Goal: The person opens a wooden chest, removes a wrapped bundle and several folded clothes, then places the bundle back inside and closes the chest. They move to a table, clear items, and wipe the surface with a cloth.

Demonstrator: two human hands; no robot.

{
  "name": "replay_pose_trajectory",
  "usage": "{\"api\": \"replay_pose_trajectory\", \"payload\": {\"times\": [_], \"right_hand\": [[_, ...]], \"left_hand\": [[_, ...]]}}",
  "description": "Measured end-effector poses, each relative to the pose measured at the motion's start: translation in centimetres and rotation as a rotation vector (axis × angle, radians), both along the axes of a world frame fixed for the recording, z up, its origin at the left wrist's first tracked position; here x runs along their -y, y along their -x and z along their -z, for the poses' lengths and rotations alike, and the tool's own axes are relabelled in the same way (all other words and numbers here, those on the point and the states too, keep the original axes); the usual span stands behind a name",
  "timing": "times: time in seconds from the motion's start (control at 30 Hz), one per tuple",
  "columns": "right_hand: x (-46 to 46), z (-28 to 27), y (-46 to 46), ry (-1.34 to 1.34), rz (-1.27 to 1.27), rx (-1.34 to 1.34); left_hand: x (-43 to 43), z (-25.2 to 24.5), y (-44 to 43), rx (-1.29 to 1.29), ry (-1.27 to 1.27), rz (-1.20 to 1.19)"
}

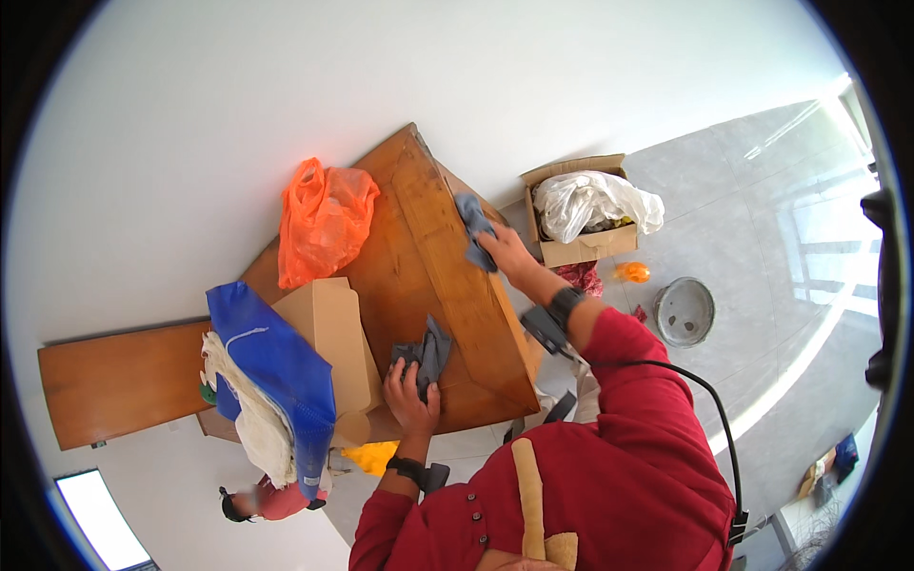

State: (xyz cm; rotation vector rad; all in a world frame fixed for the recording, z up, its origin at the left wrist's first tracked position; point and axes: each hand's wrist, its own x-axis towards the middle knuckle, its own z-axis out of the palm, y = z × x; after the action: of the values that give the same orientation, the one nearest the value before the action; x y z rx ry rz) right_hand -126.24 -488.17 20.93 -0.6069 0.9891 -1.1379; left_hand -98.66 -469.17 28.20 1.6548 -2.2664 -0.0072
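Before me stands a brown wooden table (457,314) with a raised or bordered edge on the right. My right hand (505,250) holds a grey cloth (471,218) against the table's far right edge; the cloth hangs partly over that edge. Nearer to me, my left hand (412,400) rests on the tabletop with its fingers on a second, crumpled grey cloth (432,350). Left of the cloths, an orange plastic bag (325,221) and an open cardboard box (339,342) stand on the table. A blue bag (275,350) with whitish cloth (260,428) lies beside the box.
On the floor at right are a cardboard box (589,250) with a white plastic bag (593,200), a round grey basin (684,312) and an orange object (633,272). A white wall (214,143) borders the table. Another person (282,499) is at the lower left.
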Motion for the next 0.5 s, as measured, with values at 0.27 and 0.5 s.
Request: {"api": "replay_pose_trajectory", "payload": {"times": [0.27,0.5], "right_hand": [[-20.2,-2.2,2.9,-0.132,-0.213,-0.068],[-27.7,-6.7,5.5,-0.14,-0.204,-0.298]], "left_hand": [[-0.5,-0.1,0.0,-0.019,0.044,-0.038],[-1.0,-0.7,-1.1,-0.223,0.004,-0.136]]}}
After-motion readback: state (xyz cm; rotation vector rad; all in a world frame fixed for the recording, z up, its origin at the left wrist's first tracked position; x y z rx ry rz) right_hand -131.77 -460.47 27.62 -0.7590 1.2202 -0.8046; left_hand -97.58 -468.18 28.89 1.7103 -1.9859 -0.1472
